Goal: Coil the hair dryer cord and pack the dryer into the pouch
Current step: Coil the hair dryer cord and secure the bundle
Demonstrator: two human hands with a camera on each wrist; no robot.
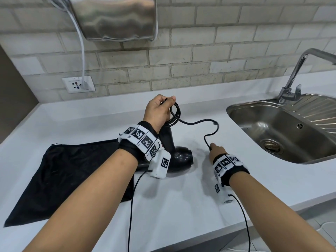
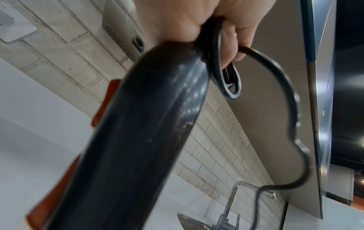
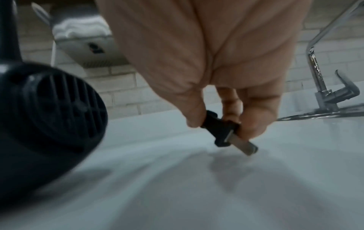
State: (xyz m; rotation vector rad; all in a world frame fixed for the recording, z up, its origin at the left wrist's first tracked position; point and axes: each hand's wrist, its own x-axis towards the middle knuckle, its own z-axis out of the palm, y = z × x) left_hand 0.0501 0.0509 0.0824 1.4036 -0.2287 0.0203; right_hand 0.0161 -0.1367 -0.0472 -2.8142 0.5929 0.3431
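Head view: my left hand (image 1: 157,112) is up over the white counter (image 1: 181,206), fingers curled round the top of the hair dryer (image 1: 179,155) handle plus a few loops of black cord (image 1: 198,122). Dryer body sits on the counter, handle pointing up. Rest of the cord snakes in the air over to my right hand (image 1: 216,151), which pinches its far end. Black pouch (image 1: 67,177) lies flat on the counter, left of the dryer & touching it. Steel sink (image 1: 283,131) w/ faucet (image 1: 294,77) on the right.

Left wrist view: handle fills the frame, blurry; fingers (image 2: 230,35) wrapped over the loops at its top.

Right wrist view: thumb & fingers pinch the black plug (image 3: 220,129), metal prongs pointing down just above the counter. Dryer's rear grille sits left.
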